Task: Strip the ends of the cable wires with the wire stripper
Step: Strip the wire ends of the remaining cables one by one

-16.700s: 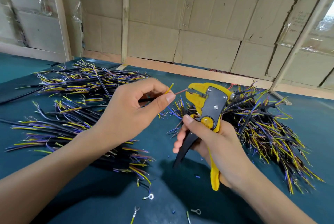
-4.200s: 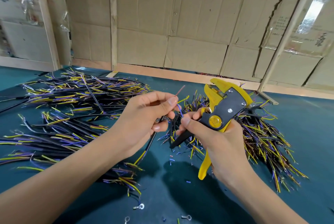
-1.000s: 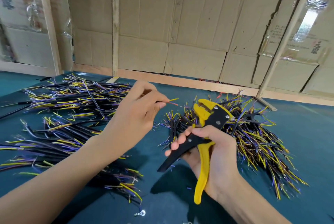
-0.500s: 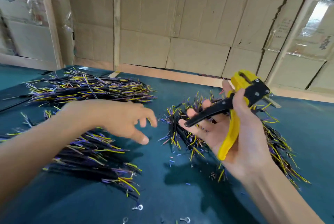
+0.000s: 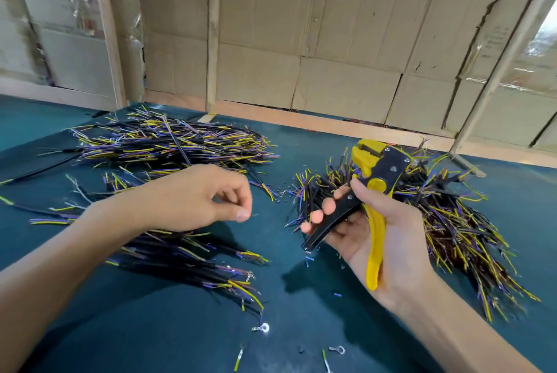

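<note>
Right now I am between cables. My left hand [image 5: 193,196] hovers over the green table [image 5: 301,327] with the fingers loosely curled and thumb near the fingertips; I cannot see any wire pinched there, so I take it as empty. My right hand [image 5: 382,240] grips the wire stripper [image 5: 372,191], palm turned up, the yellow handle lying across the palm and the black handle resting against my fingers, the two handles spread apart. Its yellow head points up and away from me, over the right-hand pile of cables [image 5: 452,222], with nothing in its mouth that I can see.

More cables lie on my left: a far heap [image 5: 168,143] and a nearer spread [image 5: 187,255] under my forearm, all black sheaths with yellow and purple wire ends. Which pile is finished I cannot say for certain. Small offcuts and two ring terminals [image 5: 264,327] lie on the table near me.

As I judge it, the next move is to pick one fresh cable, fan out its wire ends, hold a single end steady, bring the stripper head to it and squeeze. That calls for a firm pinch close to the tip, so the thin wire does not bend away.
</note>
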`<action>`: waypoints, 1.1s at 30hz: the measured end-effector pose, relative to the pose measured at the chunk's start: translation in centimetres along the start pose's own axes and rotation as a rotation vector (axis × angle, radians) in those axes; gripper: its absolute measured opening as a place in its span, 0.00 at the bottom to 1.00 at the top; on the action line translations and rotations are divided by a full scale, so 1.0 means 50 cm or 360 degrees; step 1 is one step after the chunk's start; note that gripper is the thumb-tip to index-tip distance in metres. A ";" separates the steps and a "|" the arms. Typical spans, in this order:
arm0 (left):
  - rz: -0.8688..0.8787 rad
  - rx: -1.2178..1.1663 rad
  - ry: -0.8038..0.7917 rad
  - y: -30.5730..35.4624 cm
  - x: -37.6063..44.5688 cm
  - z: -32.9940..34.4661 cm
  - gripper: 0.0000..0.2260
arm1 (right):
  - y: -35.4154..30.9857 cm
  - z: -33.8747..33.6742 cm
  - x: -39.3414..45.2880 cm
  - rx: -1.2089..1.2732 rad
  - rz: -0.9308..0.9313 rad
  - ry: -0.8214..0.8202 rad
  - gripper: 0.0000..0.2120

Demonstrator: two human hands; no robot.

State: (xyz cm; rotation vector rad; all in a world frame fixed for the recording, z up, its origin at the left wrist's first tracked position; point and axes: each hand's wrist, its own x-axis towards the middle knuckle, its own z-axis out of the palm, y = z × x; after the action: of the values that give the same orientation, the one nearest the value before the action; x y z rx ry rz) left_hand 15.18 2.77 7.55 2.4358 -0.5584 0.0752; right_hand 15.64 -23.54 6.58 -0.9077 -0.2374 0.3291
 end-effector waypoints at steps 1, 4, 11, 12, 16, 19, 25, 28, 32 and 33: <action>0.0065 -0.0017 0.0128 0.008 0.002 0.007 0.07 | 0.003 0.000 -0.001 -0.0035 0.0004 -0.0023 0.08; 0.0318 -0.0030 0.0473 0.034 0.011 0.039 0.08 | 0.010 -0.001 -0.001 -0.0207 -0.0018 -0.0040 0.04; 0.0596 -0.0114 0.0687 0.061 0.019 0.129 0.16 | 0.017 -0.014 0.004 -0.0625 -0.0226 -0.0044 0.11; 0.0605 -0.0098 0.0713 0.059 0.018 0.131 0.18 | 0.014 -0.016 0.004 -0.0664 -0.0237 -0.0025 0.12; 0.0657 -0.0026 0.0699 0.057 0.017 0.130 0.20 | 0.011 -0.013 0.001 -0.0805 -0.0282 0.0005 0.08; 0.0474 -0.0013 0.0578 0.049 0.021 0.112 0.21 | 0.018 -0.006 0.000 -0.0739 -0.0331 0.0071 0.09; 0.0436 0.0193 0.0485 0.007 0.011 0.067 0.10 | 0.013 -0.008 0.002 -0.0532 -0.0366 0.0167 0.09; 0.0438 0.0155 0.0588 0.001 0.009 0.061 0.07 | 0.013 -0.009 0.004 -0.0502 -0.0315 0.0187 0.09; 0.0659 0.0248 0.0859 0.020 0.011 0.065 0.08 | 0.018 -0.008 0.001 -0.0673 -0.0074 0.0038 0.08; 0.0720 0.0273 0.0925 0.028 0.013 0.068 0.09 | 0.019 -0.005 -0.002 -0.0736 -0.0024 0.0005 0.07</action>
State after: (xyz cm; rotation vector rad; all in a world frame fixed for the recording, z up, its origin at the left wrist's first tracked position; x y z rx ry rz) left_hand 14.94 -0.49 5.74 2.2392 -0.8336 1.0144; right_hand 15.48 -23.24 5.67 -1.3611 -0.3246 0.2624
